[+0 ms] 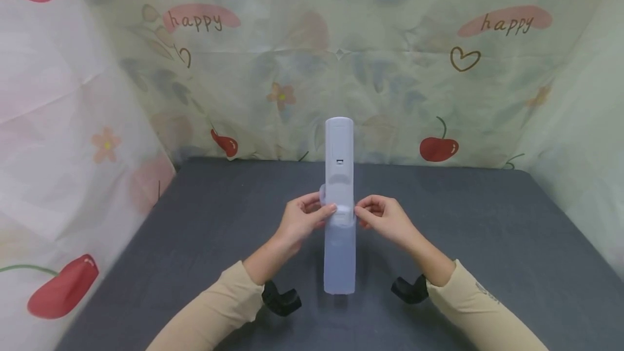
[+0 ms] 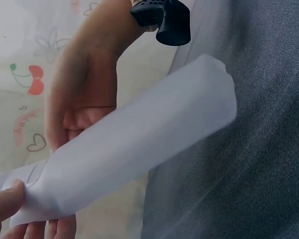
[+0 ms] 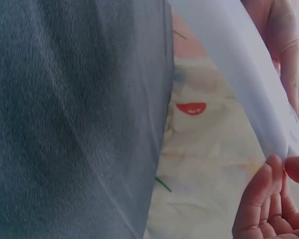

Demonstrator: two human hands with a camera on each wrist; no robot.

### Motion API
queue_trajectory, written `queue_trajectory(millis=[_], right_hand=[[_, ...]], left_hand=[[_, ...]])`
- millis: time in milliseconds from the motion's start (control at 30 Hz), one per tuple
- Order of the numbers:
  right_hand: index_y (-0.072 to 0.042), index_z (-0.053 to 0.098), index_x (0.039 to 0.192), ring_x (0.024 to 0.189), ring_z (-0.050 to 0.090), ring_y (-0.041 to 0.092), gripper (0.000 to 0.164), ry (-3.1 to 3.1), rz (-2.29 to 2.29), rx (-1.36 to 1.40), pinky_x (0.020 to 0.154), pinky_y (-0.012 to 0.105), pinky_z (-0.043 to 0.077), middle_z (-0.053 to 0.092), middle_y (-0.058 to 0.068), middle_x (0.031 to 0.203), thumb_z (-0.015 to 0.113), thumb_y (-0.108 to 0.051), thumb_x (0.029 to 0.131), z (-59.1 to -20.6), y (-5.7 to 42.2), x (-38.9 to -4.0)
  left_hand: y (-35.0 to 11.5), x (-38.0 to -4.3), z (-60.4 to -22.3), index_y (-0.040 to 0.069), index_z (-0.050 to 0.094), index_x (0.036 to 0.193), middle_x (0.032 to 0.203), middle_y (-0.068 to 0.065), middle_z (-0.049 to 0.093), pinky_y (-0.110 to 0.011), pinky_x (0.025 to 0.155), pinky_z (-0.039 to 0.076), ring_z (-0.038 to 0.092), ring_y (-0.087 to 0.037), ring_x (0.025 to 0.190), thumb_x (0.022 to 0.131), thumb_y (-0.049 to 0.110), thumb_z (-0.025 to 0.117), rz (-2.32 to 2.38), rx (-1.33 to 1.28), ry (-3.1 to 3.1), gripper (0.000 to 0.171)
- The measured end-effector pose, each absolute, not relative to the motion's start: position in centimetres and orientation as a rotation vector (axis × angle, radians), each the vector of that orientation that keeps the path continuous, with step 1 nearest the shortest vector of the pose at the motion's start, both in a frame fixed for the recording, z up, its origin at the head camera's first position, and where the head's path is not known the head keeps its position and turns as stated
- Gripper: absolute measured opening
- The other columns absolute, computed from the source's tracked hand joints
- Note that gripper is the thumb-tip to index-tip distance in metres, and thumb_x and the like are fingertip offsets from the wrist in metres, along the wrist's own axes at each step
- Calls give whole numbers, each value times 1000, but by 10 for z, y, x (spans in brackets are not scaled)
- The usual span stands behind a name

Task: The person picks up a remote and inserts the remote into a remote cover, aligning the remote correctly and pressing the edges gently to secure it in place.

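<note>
A long white device [image 1: 339,145] with a small port stands upright in the head view, above the dark table. Its lower end is inside a translucent plastic sleeve [image 1: 339,259], which hangs down below. My left hand [image 1: 304,218] grips the device and the sleeve's upper edge from the left, thumb on the front face, its other fingers partly hidden behind. On the other side, my right hand [image 1: 385,218] pinches the sleeve's edge between thumb and forefinger. The left wrist view shows the sleeve [image 2: 139,129] slanting across, its far end above the cloth.
A dark grey cloth [image 1: 219,199] covers the table. Patterned curtains [image 1: 390,80] with cherries and hearts enclose the back and sides. Black wrist camera mounts [image 1: 283,299] hang under both forearms, close over the table.
</note>
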State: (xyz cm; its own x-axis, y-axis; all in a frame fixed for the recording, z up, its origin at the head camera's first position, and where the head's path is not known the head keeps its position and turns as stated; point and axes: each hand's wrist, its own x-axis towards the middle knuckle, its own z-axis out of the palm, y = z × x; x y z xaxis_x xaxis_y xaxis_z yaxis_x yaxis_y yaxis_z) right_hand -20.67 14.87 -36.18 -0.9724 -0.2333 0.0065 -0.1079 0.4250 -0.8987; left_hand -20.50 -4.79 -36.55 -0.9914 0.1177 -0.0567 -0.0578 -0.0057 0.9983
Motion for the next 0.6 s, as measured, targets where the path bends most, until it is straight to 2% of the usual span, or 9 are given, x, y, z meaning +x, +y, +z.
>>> queue_trajectory(millis=[200, 367, 600], right_hand=[[6, 60, 100, 68, 59, 10, 20, 2567, -1645, -258, 70, 32, 55, 64, 12, 83, 57, -12, 92, -361, 145, -205], [7, 59, 100, 68, 58, 11, 19, 2577, -1697, -218, 70, 30, 55, 63, 12, 82, 55, -11, 93, -358, 141, -202], [9, 58, 100, 67, 57, 9, 20, 2576, -1754, -189, 67, 24, 53, 60, 9, 80, 53, -10, 94, -353, 139, -201]], left_hand=[[-49, -203, -364, 4, 60, 123, 115, -18, 65, -38, 79, 56, 64, -13, 92, 86, 13, 66, 2092, 163, 2174, 38], [-51, -204, -362, 7, 57, 128, 120, -17, 63, -41, 83, 54, 64, -21, 102, 88, 14, 65, 2031, 259, 2191, 42], [-52, -205, -360, 7, 54, 131, 123, -17, 62, -40, 83, 55, 64, -22, 103, 89, 16, 63, 1970, 345, 2197, 44]])
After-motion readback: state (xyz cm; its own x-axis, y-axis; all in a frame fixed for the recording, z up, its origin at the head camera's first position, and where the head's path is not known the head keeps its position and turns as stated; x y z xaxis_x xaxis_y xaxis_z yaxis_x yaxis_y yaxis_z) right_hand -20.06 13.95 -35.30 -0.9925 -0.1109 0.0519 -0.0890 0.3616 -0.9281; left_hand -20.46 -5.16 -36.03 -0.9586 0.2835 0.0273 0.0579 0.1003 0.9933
